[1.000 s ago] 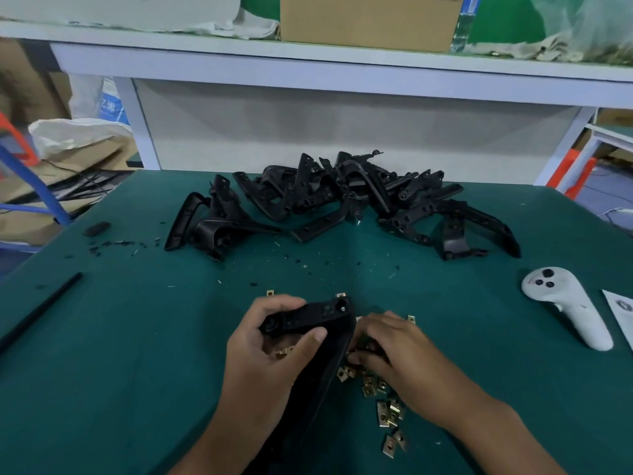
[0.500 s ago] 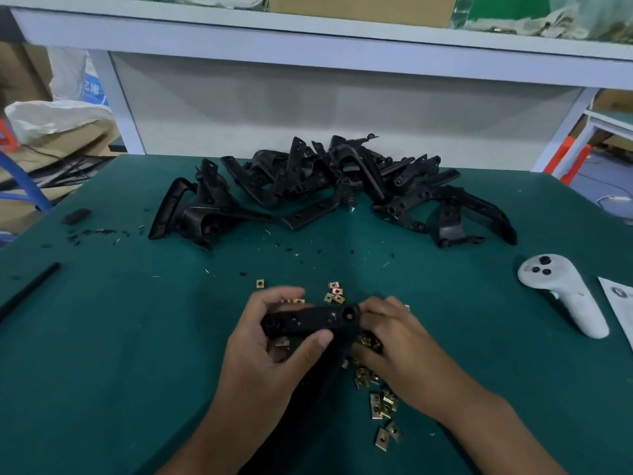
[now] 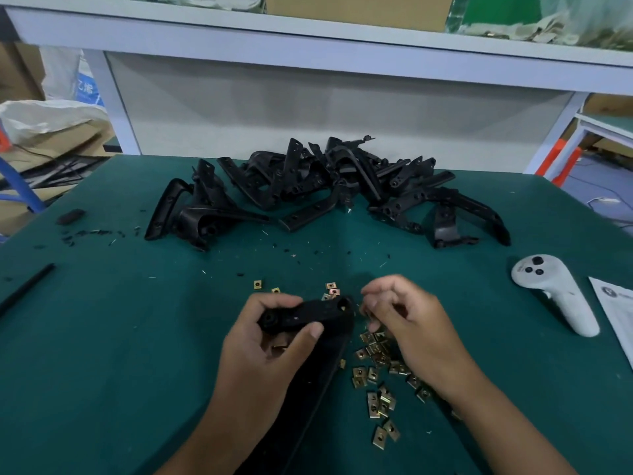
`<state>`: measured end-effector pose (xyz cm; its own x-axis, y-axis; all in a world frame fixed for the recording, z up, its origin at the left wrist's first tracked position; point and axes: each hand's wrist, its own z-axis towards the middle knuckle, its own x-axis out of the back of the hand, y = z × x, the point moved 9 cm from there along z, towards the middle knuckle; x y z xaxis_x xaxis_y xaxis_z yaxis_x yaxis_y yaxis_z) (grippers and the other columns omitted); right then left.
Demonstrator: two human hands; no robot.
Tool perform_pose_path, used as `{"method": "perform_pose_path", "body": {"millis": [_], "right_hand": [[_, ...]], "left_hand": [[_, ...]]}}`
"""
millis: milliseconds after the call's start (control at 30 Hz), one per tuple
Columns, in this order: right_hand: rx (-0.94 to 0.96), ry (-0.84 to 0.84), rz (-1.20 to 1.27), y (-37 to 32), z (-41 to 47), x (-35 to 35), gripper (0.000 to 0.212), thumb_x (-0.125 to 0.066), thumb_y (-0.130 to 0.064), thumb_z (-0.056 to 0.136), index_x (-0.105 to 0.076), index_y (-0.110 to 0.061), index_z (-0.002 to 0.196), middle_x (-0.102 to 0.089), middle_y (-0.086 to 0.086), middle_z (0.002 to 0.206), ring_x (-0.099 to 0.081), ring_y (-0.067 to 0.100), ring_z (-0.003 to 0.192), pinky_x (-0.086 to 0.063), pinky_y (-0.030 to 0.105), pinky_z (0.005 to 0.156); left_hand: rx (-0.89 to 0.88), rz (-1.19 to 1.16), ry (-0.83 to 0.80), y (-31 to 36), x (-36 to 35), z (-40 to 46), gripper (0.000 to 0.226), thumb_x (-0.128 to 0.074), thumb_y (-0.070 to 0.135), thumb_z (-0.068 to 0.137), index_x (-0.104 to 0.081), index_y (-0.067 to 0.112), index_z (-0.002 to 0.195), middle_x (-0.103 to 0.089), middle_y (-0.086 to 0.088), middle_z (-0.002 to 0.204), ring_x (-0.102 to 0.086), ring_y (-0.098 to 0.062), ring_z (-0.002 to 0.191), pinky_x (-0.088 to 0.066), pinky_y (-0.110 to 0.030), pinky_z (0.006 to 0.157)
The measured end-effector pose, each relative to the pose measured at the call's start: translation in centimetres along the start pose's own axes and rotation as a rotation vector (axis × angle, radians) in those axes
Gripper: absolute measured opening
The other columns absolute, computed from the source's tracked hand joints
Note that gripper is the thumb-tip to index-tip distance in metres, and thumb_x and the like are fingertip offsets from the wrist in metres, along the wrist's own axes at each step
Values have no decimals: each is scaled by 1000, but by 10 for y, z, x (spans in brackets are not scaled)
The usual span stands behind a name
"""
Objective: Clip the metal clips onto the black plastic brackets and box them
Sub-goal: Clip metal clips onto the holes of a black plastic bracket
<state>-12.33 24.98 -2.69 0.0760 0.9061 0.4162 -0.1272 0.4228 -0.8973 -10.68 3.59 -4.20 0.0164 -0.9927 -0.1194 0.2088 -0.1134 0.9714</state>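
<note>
One held bracket (image 3: 305, 315), one bracket pile (image 3: 329, 190), one controller (image 3: 555, 293), two hands.

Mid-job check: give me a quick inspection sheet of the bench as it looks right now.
Surface: green mat, black shavings scattered on it.
Job's things: bracket pile at the far side; held bracket; loose metal clips near the right hand; no box seen.
Clutter: white controller, paper sheet, black rod.
Hands: left hand grips the held bracket; right hand has curled fingers, a clip in it cannot be told.
Cables: a white one on the floor, far right.
Surroundings: white shelf frame, cardboard and bags at left.
</note>
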Motion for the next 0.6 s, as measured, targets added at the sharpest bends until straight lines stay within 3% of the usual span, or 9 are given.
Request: {"method": "perform_pose_path", "body": {"millis": [133, 233, 333, 500, 600], "right_hand": [[-246, -55, 521, 14, -2, -8, 19, -69, -29, 86, -76, -18, 100, -68, -5, 72, -61, 5, 64, -49, 20, 58], [-313, -80, 667, 15, -3, -12, 26, -72, -19, 79, -77, -17, 104, -77, 4, 90, -74, 12, 86, -56, 17, 68], [-316, -105, 700, 12, -3, -14, 29, -73, -12, 78, -79, -16, 106, -78, 10, 103, -74, 22, 103, -58, 21, 77], [-279, -138, 593, 4, -4, -16, 25, -71, -22, 81, -80, -29, 104, -78, -1, 101, -72, 9, 97, -56, 25, 84], [-267, -145, 574, 0, -5, -16, 23, -73, -27, 79, -80, -28, 101, -77, -3, 97, -69, 7, 92, -49, 30, 85]], "left_hand": [[19, 115, -147, -2, -14, -7, 33, -94, 37, 67, -71, 37, 91, -76, 7, 88, -71, -5, 74, -53, -13, 65], [6, 146, -160, 2, -17, -9, 36, -87, 49, 62, -70, 38, 92, -76, 9, 84, -68, -1, 68, -51, -12, 62], [7, 126, -142, 3, -16, -8, 35, -86, 49, 61, -70, 38, 91, -76, 6, 83, -69, -4, 68, -52, -14, 62], [-39, 189, -132, 7, -13, -9, 31, -92, 34, 68, -71, 38, 91, -76, 7, 81, -68, -3, 60, -51, -13, 57], [-37, 203, -142, 6, -14, -10, 34, -90, 45, 66, -70, 38, 93, -75, 6, 78, -64, -5, 55, -51, -16, 53]]}}
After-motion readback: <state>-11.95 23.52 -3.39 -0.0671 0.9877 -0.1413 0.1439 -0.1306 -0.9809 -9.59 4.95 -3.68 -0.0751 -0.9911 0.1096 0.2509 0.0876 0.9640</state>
